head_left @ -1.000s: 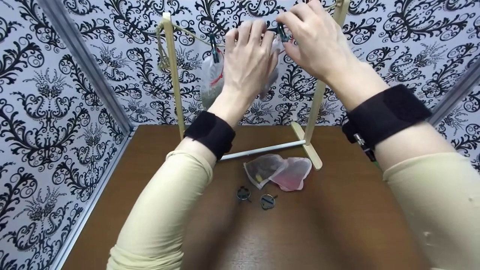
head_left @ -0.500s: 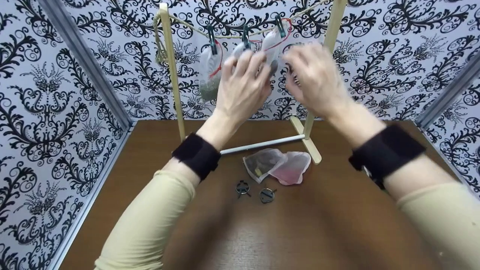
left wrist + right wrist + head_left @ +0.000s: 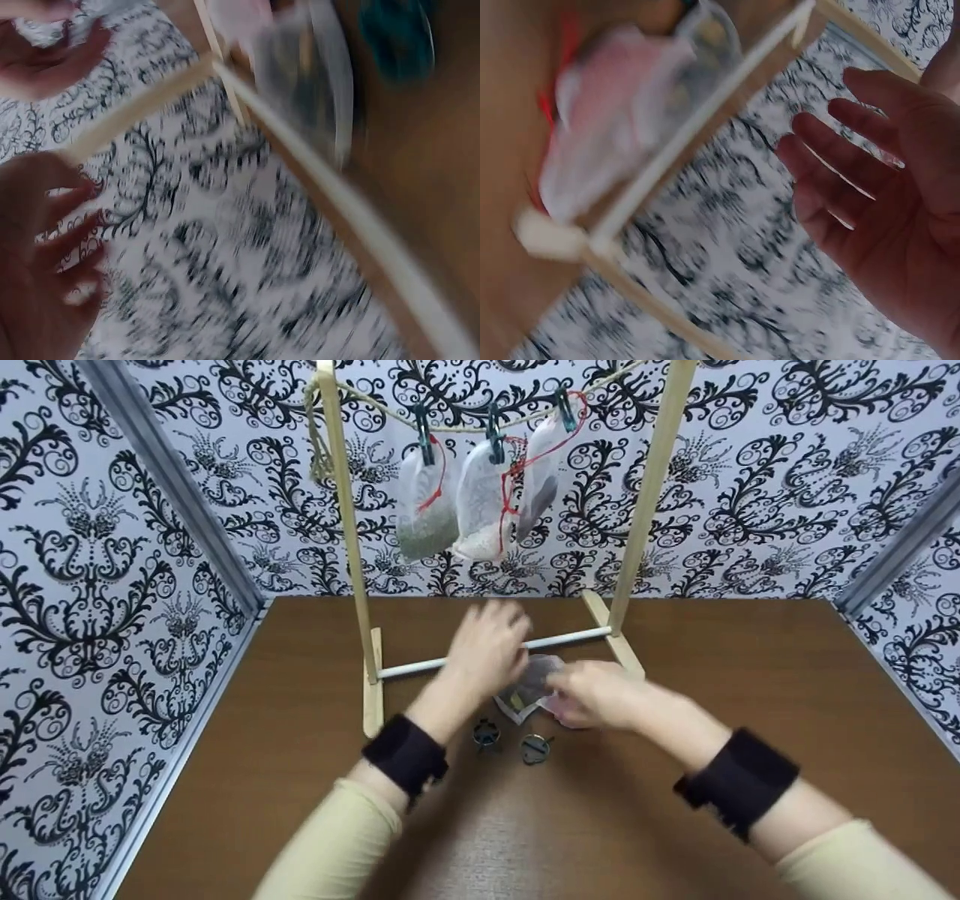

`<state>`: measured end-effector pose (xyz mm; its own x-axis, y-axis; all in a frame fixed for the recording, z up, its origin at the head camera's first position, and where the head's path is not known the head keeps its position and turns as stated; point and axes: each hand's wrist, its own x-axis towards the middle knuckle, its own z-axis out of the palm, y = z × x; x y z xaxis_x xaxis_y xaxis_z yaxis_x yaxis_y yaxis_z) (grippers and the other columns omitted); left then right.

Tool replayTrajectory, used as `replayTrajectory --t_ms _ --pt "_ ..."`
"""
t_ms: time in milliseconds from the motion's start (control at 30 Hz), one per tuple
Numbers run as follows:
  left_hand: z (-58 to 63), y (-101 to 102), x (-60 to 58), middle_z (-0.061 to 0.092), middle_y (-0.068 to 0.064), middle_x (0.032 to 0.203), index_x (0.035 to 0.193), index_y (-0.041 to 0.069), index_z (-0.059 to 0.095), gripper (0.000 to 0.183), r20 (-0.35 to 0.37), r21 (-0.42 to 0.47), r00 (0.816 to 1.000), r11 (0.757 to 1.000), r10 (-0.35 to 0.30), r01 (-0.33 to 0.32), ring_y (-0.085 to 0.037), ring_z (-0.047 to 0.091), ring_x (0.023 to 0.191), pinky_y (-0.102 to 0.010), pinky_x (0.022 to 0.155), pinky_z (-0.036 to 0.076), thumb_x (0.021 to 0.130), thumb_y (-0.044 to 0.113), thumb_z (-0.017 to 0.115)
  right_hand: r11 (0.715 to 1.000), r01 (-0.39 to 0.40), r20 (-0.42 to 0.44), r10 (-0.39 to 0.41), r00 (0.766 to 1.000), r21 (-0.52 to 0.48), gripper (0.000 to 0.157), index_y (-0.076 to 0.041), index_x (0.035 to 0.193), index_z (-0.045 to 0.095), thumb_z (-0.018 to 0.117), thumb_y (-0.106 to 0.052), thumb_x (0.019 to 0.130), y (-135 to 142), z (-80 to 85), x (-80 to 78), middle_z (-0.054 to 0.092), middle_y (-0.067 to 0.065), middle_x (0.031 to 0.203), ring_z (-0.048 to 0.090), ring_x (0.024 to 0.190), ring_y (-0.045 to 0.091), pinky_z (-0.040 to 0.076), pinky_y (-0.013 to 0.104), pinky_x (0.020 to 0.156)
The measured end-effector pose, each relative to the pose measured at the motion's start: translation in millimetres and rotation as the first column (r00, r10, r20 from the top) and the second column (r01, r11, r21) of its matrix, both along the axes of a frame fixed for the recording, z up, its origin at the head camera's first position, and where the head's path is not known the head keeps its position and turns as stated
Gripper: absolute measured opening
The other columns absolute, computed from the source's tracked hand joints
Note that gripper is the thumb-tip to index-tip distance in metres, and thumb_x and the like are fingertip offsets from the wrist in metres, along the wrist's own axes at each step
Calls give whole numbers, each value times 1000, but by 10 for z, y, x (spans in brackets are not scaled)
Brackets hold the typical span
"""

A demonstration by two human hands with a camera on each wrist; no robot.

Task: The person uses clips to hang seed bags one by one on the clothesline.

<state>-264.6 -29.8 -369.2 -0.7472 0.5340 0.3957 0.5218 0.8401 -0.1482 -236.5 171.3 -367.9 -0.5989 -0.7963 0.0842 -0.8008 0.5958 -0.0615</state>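
Over the white crossbar (image 3: 566, 637) of a wooden stand is my left hand (image 3: 487, 649), fingers loosely bent and holding nothing. My right hand (image 3: 600, 694) is lower, overlapping a pink-filled mesh drawstring bag (image 3: 562, 711) on the table in the head view. In the right wrist view its fingers (image 3: 840, 142) are relaxed and empty. Beside the pink bag lies a dark-filled mesh bag (image 3: 517, 701) with a yellowish bit inside. Three filled mesh bags, one greenish (image 3: 427, 525), one white (image 3: 480, 510) and one greyish (image 3: 541, 495), hang from a cord (image 3: 461, 430) by dark green clothespins (image 3: 493, 435).
Two small clips with round metal rings, a left one (image 3: 486, 733) and a right one (image 3: 535, 748), lie in front of the bags. The stand's uprights, left (image 3: 349, 525) and right (image 3: 649, 502), rise from flat wooden feet on the brown table (image 3: 750, 675). Patterned walls enclose it.
My right hand has let go of the clothespin on the greyish bag. Both hands have dropped from the cord toward the table, uncovering the hanging bags.
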Motion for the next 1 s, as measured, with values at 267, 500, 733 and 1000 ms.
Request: replayTrajectory --t_ms 267,500,733,1000 --pt "-728 113 182 60 -7 141 126 11 62 32 365 51 931 999 -25 6 -28 58 128 -45 104 50 97 23 60 996 41 109 -33 994 -76 37 -2 117 63 76 -12 83 14 -659 207 67 14 107 67 97 30 56 43 86" --pt "-917 103 361 64 -9 135 136 11 58 41 409 190 912 974 35 -123 -26 61 125 -46 97 52 96 22 62 963 175 207 -132 969 -204 43 -1 125 63 74 -5 83 31 -941 372 64 16 120 61 114 32 49 47 99" --pt "-906 45 460 67 -13 124 135 14 60 45 409 210 899 943 154 -257 -34 69 106 -47 85 56 93 27 68 938 240 206 -190 960 -252 33 1 116 69 73 -2 83 34 -1046 432 67 16 115 62 110 34 47 48 98" --pt "-883 24 498 64 -16 122 141 24 55 54 408 111 851 907 332 -407 -37 71 95 -47 81 55 90 32 71 927 245 115 -221 969 -283 18 -4 98 68 75 -4 81 9 -1124 492 64 8 98 59 97 28 47 43 90"
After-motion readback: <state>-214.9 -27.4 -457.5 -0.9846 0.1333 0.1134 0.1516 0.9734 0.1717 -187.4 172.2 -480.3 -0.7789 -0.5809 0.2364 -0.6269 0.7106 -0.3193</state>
